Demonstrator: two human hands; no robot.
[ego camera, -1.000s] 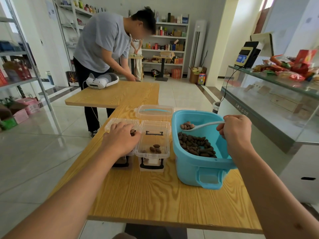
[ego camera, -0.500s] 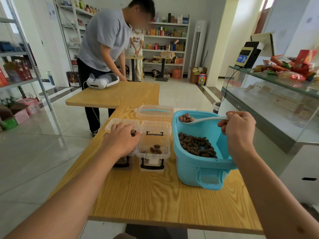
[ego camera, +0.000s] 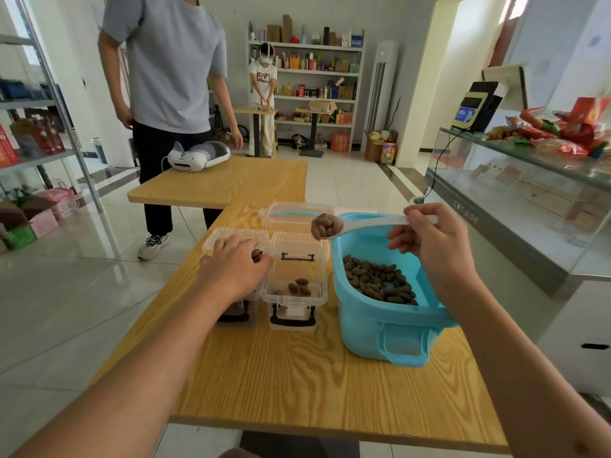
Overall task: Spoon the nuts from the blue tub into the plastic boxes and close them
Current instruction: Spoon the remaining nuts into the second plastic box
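Note:
The blue tub [ego camera: 380, 328] stands at the right of the wooden table [ego camera: 297, 385], with brown nuts [ego camera: 377, 282] on its bottom. My right hand [ego camera: 433, 246] grips a white spoon [ego camera: 367, 223] loaded with nuts; its bowl hangs over the tub's far left rim, just above the right plastic box [ego camera: 296, 279]. That open clear box holds a few nuts. My left hand [ego camera: 236, 269] lies over the left plastic box [ego camera: 231, 239] and hides most of it; some nuts show at my fingertips. A clear lid [ego camera: 294, 214] lies behind the boxes.
A second wooden table [ego camera: 224, 183] stands ahead with a white headset [ego camera: 198, 157] on it. A person in a grey shirt [ego camera: 172, 61] stands behind it; another person stands farther back by shelves. A glass counter [ego camera: 529, 193] with snack packets runs along the right.
My right hand has lifted the loaded spoon out of the tub and carried it left towards the right box. The person at the far table has straightened up. My left hand has stayed put.

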